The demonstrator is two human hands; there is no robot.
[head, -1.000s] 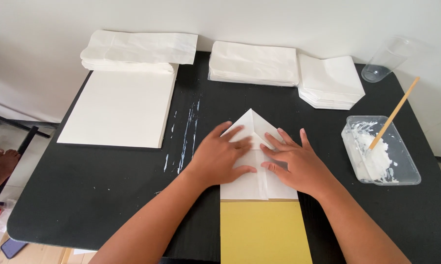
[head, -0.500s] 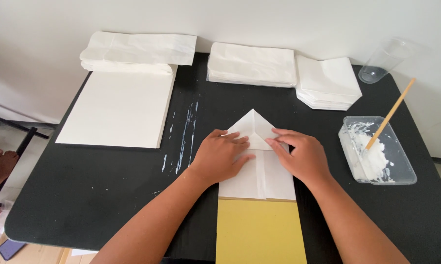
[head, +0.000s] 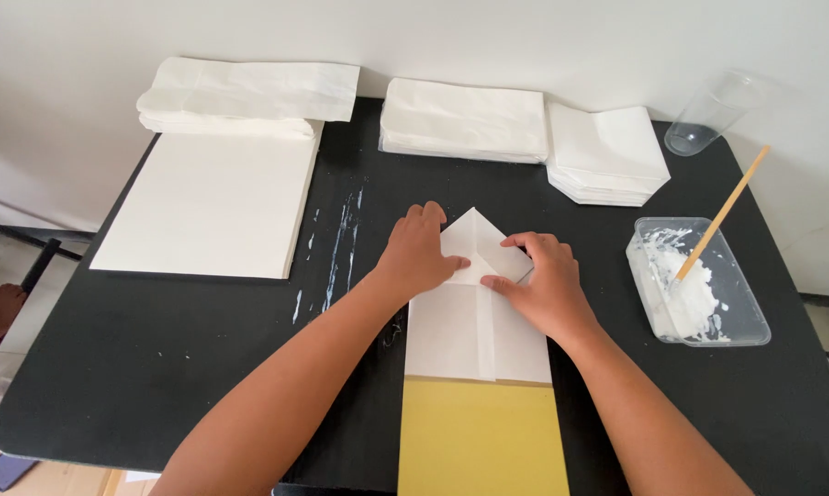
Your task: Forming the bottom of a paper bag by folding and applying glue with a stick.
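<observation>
A white folded paper (head: 460, 331) with a pointed top lies on the black table (head: 203, 367), partly over a yellow board (head: 483, 441). My left hand (head: 416, 253) presses on the left side of the pointed top. My right hand (head: 543, 285) pinches and folds the right flap of that top, fingers curled on the paper's edge. Both hands rest on the same sheet, close together near its centre seam.
A stack of large white sheets (head: 208, 207) lies at the left, with folded white bags behind it (head: 249, 92), at back centre (head: 465, 119) and back right (head: 607, 152). A clear tub of white paste (head: 694, 285) holds a wooden stick (head: 722, 216). A clear cup (head: 708, 115) stands at the far right corner. Paste smears (head: 341, 243) streak the table.
Both hands went from lying flat on the sheet to working its tip: the left slid up along the left edge, the right curled and lifted the right flap.
</observation>
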